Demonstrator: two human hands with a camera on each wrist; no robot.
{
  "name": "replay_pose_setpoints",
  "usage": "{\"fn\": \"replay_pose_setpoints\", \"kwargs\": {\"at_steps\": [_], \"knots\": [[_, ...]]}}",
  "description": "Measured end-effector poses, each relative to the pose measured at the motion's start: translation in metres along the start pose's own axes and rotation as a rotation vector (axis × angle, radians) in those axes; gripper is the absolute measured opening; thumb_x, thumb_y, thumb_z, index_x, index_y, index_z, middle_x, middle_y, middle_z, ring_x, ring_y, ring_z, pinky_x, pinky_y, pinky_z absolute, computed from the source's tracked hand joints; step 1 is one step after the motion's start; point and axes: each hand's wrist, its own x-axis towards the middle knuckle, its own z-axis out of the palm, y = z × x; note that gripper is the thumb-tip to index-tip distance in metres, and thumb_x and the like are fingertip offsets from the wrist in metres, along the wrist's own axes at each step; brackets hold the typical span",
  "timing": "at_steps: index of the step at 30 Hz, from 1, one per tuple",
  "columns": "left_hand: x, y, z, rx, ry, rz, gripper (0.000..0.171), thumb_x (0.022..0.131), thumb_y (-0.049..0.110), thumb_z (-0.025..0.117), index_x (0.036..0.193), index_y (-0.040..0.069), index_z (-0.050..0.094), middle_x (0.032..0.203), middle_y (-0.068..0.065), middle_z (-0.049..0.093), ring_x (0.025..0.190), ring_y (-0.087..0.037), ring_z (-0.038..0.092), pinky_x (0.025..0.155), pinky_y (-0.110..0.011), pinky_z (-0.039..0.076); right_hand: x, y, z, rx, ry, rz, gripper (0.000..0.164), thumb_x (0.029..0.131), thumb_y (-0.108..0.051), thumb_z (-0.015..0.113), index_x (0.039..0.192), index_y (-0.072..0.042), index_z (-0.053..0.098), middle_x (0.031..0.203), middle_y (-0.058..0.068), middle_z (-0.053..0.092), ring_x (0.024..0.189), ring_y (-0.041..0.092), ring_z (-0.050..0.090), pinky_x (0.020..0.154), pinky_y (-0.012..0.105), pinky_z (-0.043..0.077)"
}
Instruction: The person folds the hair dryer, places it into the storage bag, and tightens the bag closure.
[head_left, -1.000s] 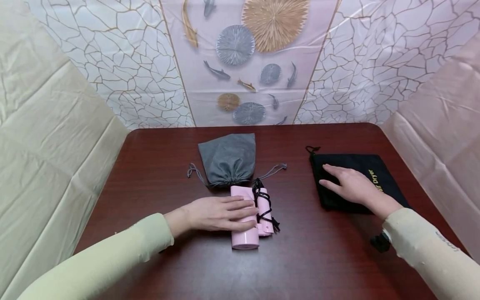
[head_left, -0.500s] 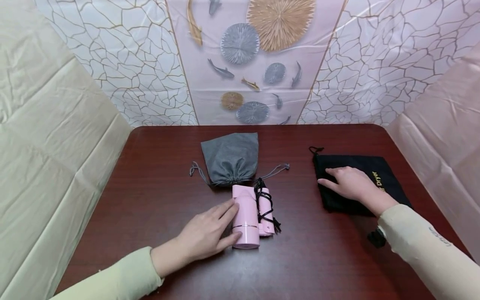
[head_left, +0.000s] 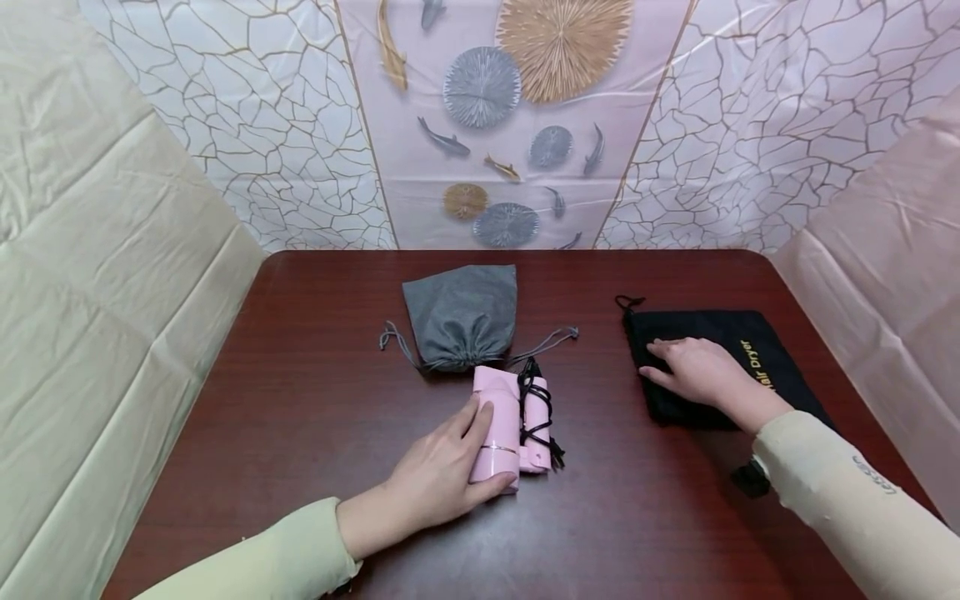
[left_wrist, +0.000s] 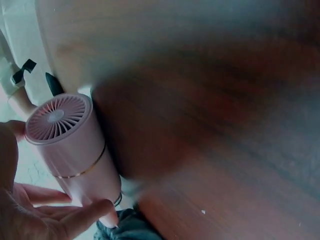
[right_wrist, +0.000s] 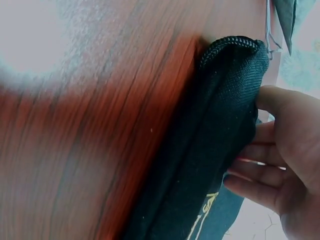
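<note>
While the left hand [head_left: 431,475] grasps a glossy pink cylindrical hair dryer [head_left: 505,417] at the head view's centre, the right hand [head_left: 705,375] rests loosely on a black fabric pouch [head_left: 723,327] at right. The left wrist view shows the dryer at left, the right one the pouch centrally.

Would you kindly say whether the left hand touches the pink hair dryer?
Touching: the head view shows the left hand curled over the pink hair dryer, gripping it.

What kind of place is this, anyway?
Probably a small screened-off booth set up for tabletop work, not an ordinary room: a dark wooden-looking table, a patterned backdrop behind it, and creased pale sheets along both sides.
</note>
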Motion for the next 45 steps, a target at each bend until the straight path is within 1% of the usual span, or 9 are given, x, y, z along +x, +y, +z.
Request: {"fn": "replay_pose_setpoints", "kwargs": {"at_steps": [9, 14, 23, 25, 28, 31, 35, 42, 45], "knots": [[0.015, -0.015, -0.006, -0.053, -0.104, 0.087, 0.084, 0.095, 0.047, 0.073, 0.159, -0.001, 0.047, 0.161, -0.027, 0.047, 0.134, -0.04, 0.062, 0.103, -0.049, 0.057, -0.003, 0.012, 0.0, 0.072, 0.056, -0.104, 0.033, 0.098, -0.011, 0.072, 0.125, 0.007, 0.074, 0.125, 0.029, 0.072, 0.106, 0.044, 0.075, 0.088, 0.058, 0.059], [0.022, -0.024, -0.007, -0.069, -0.135, 0.113, 0.084, 0.092, 0.041, 0.071, 0.161, 0.0, 0.044, 0.164, -0.025, 0.044, 0.139, -0.038, 0.059, 0.109, -0.049, 0.053, -0.007, 0.018, -0.005, 0.209, 0.087, -0.046, 0.032, 0.102, -0.008, 0.068, 0.13, 0.006, 0.073, 0.117, 0.028, 0.076, 0.08, 0.029, 0.074, 0.076, 0.05, 0.06], [0.017, -0.029, -0.008, -0.011, -0.024, 0.124, 0.071, 0.099, 0.035, 0.07, 0.158, 0.001, 0.049, 0.161, -0.021, 0.05, 0.141, -0.035, 0.057, 0.106, -0.048, 0.055, -0.023, 0.023, -0.007, 0.405, 0.316, 0.058, 0.029, 0.104, -0.013, 0.069, 0.13, -0.002, 0.076, 0.095, 0.018, 0.079, 0.056, 0.006, 0.045, 0.059, 0.032, 0.045], [0.014, -0.026, -0.004, 0.012, 0.003, 0.142, 0.075, 0.098, 0.038, 0.072, 0.157, -0.001, 0.049, 0.16, -0.023, 0.05, 0.141, -0.036, 0.057, 0.106, -0.047, 0.056, -0.027, 0.022, -0.009, 0.472, 0.315, 0.095, 0.031, 0.107, -0.015, 0.066, 0.134, -0.003, 0.074, 0.077, 0.011, 0.073, 0.047, 0.008, 0.036, 0.053, 0.03, 0.04], [0.011, -0.021, 0.004, 0.055, 0.027, 0.167, 0.083, 0.095, 0.042, 0.077, 0.156, -0.006, 0.047, 0.158, -0.027, 0.05, 0.142, -0.038, 0.056, 0.107, -0.047, 0.055, -0.031, 0.021, -0.013, 0.55, 0.312, 0.149, 0.034, 0.109, -0.019, 0.063, 0.137, -0.003, 0.072, 0.061, 0.007, 0.061, 0.043, 0.006, 0.043, 0.047, 0.029, 0.04], [0.009, -0.017, 0.01, 0.099, 0.043, 0.17, 0.089, 0.093, 0.043, 0.08, 0.156, -0.008, 0.045, 0.157, -0.029, 0.049, 0.142, -0.042, 0.055, 0.108, -0.048, 0.055, -0.033, 0.019, -0.016, 0.588, 0.341, 0.174, 0.033, 0.11, -0.02, 0.062, 0.136, -0.002, 0.073, 0.079, 0.019, 0.074, 0.065, -0.011, 0.057, 0.059, 0.016, 0.047], [0.01, -0.015, 0.018, 0.15, 0.073, 0.163, 0.094, 0.091, 0.044, 0.084, 0.156, -0.01, 0.043, 0.157, -0.031, 0.049, 0.14, -0.045, 0.056, 0.11, -0.048, 0.053, -0.033, 0.017, -0.02, 0.63, 0.378, 0.175, 0.033, 0.109, -0.018, 0.063, 0.134, 0.0, 0.073, 0.128, 0.026, 0.072, 0.105, -0.029, 0.046, 0.083, 0.001, 0.04], [0.016, -0.017, 0.022, 0.191, 0.091, 0.151, 0.097, 0.083, 0.037, 0.093, 0.156, -0.005, 0.045, 0.155, -0.032, 0.051, 0.137, -0.043, 0.059, 0.105, -0.045, 0.056, -0.034, 0.014, -0.023, 0.726, 0.364, 0.202, 0.034, 0.11, -0.019, 0.062, 0.137, 0.0, 0.071, 0.133, 0.024, 0.07, 0.109, -0.025, 0.049, 0.087, 0.001, 0.04], [0.017, -0.02, 0.02, 0.165, 0.095, 0.151, 0.095, 0.081, 0.032, 0.094, 0.155, -0.004, 0.047, 0.152, -0.031, 0.054, 0.133, -0.042, 0.062, 0.101, -0.047, 0.059, -0.033, 0.011, -0.027, 0.741, 0.377, 0.185, 0.032, 0.109, -0.016, 0.063, 0.136, 0.0, 0.072, 0.129, 0.01, 0.073, 0.109, -0.024, 0.053, 0.089, 0.001, 0.041]]}}
